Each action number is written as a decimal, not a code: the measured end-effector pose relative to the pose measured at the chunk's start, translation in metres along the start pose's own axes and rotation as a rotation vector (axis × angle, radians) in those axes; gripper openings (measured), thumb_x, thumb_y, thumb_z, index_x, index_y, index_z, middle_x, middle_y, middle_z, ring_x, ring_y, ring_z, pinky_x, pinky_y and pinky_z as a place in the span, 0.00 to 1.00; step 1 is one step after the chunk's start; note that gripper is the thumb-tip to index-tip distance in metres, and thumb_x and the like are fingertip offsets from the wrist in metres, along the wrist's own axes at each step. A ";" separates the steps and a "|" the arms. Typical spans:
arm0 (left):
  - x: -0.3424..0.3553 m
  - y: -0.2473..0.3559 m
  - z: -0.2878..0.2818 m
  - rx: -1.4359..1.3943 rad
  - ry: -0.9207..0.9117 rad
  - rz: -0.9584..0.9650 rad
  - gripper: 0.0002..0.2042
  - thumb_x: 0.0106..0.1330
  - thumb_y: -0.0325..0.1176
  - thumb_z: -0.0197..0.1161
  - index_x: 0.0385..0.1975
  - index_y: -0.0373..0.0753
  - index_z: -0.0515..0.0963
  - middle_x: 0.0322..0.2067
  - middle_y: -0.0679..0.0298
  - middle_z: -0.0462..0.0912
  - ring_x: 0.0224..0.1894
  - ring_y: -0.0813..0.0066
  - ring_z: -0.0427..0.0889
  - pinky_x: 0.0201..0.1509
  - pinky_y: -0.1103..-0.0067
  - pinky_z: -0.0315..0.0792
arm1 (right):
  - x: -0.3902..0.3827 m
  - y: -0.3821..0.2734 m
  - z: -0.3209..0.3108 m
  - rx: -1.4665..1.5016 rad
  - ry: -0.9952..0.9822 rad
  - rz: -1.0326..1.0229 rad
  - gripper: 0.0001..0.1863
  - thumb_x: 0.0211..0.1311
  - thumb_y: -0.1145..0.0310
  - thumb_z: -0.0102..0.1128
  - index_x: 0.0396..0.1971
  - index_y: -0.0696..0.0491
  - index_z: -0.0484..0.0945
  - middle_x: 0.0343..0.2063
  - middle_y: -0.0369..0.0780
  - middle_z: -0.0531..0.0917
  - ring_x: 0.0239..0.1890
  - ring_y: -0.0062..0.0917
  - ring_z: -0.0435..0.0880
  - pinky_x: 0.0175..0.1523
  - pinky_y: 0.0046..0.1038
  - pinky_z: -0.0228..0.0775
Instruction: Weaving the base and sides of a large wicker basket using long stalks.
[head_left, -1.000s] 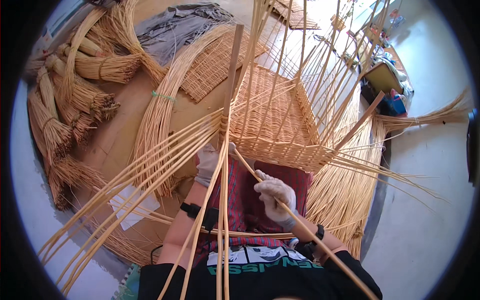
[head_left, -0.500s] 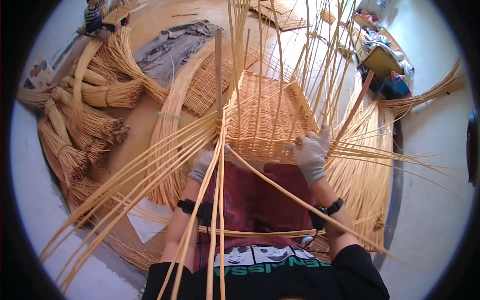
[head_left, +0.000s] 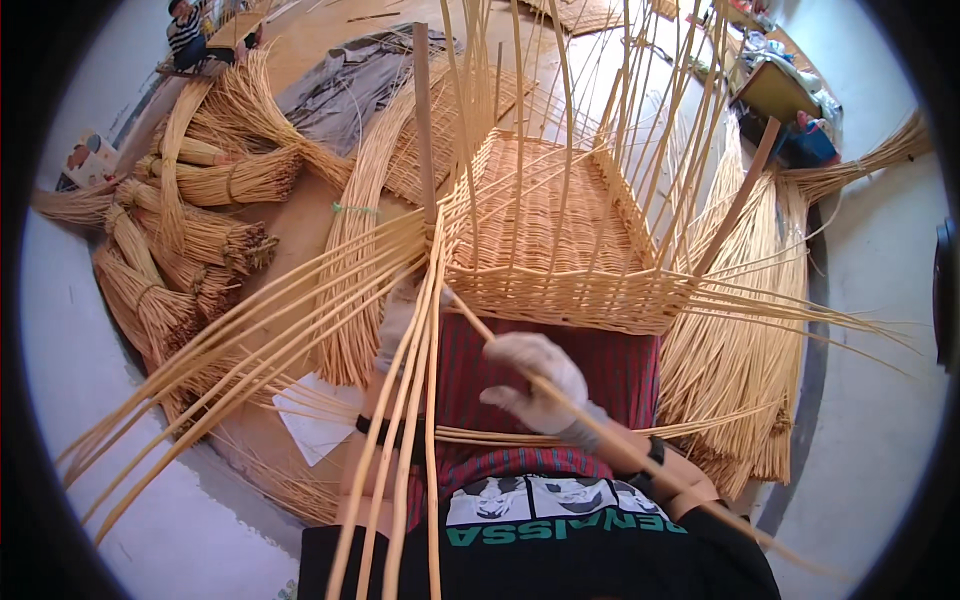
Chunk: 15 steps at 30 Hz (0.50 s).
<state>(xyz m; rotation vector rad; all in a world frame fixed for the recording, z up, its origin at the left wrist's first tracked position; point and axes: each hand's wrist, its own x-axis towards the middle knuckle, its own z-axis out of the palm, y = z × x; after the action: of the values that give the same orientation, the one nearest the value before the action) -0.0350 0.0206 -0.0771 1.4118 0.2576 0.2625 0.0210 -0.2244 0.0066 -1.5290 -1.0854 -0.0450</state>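
Note:
A shallow woven wicker basket [head_left: 555, 210] with upright rods stands in front of me, its near wall just above my lap. My left hand [head_left: 396, 318], in a pale glove, is at its near left corner, mostly hidden behind willow rods [head_left: 330, 275] that fan out to the left. One fingertip shows beside those rods. My right hand [head_left: 540, 385], gloved too, is over my lap with thumb and fingers apart. A single long rod [head_left: 640, 452] slants from the corner down to the right, crossing this hand. Wooden stakes stand at the left corner and right side.
Bundles of rods [head_left: 225, 180] lie at the left, and a long loose bundle [head_left: 745, 350] spreads at the right. A grey cloth [head_left: 345, 85] and a woven panel lie beyond. At the far right stands a cluttered table [head_left: 775, 92]. Someone sits at the far left.
My right hand has left the basket's near right corner and come down left over my lap to the slanting rod. The left hand stays at the left corner.

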 end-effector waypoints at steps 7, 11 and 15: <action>0.040 -0.026 0.038 0.116 0.173 0.151 0.22 0.62 0.34 0.76 0.52 0.33 0.76 0.42 0.61 0.83 0.46 0.73 0.83 0.51 0.75 0.81 | -0.004 -0.016 -0.012 -0.216 -0.197 0.049 0.12 0.61 0.69 0.69 0.45 0.49 0.85 0.37 0.39 0.89 0.38 0.34 0.89 0.42 0.31 0.82; 0.057 -0.046 0.037 0.381 0.427 0.300 0.25 0.61 0.33 0.77 0.54 0.33 0.75 0.45 0.60 0.83 0.47 0.72 0.83 0.51 0.75 0.81 | 0.013 0.019 -0.048 0.225 0.197 0.533 0.06 0.67 0.78 0.61 0.39 0.57 0.85 0.32 0.40 0.87 0.33 0.22 0.86 0.42 0.24 0.79; 0.065 -0.057 0.041 0.825 0.554 0.570 0.27 0.60 0.33 0.78 0.56 0.32 0.73 0.47 0.58 0.83 0.49 0.71 0.84 0.52 0.75 0.82 | 0.036 0.065 -0.072 0.240 0.417 0.812 0.08 0.65 0.75 0.68 0.40 0.62 0.81 0.29 0.37 0.85 0.31 0.19 0.84 0.36 0.22 0.77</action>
<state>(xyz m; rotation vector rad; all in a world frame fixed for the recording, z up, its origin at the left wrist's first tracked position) 0.0416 -0.0039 -0.1296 2.1992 0.4416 1.1219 0.1204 -0.2520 -0.0006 -1.5466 -0.0928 0.3027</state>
